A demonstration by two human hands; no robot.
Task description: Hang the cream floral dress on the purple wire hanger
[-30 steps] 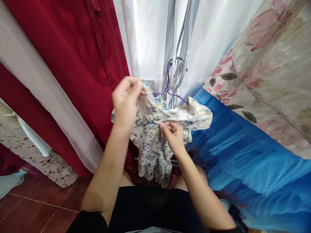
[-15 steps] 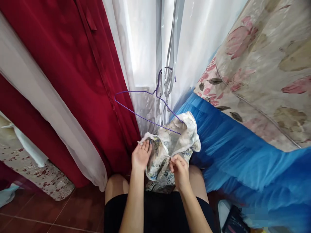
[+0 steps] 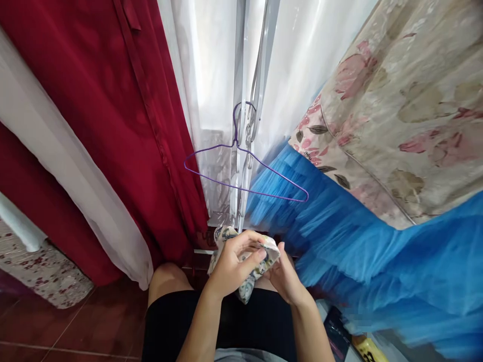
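Note:
A crumpled white garment with a grey, blue and yellow floral print [image 3: 247, 289] is bunched above my lap, in both hands. My left hand [image 3: 232, 264] is closed on it, with thumb and forefinger around its pale upper edge. On the other side, my right hand [image 3: 289, 279] grips the same edge, its fingers partly behind the cloth. Just beyond my hands hangs a bare purple hanger [image 3: 241, 188], its hook over a white strap or chain [image 3: 249, 125]. The garment and the hanger are apart.
Dark red curtain-like cloth [image 3: 151, 151] and a whitish length [image 3: 86, 191] hang at left. White fabric [image 3: 211, 65] hangs ahead. At right are a floral cloth [image 3: 377, 125] and blue tulle [image 3: 339, 241]. A yellow item [image 3: 368, 348] lies low right on the tiled floor [image 3: 86, 327].
The garment has come off the hanger's right arm and is now gathered lower, toward my lap. My hands have moved down and closer together. The hanger now hangs bare.

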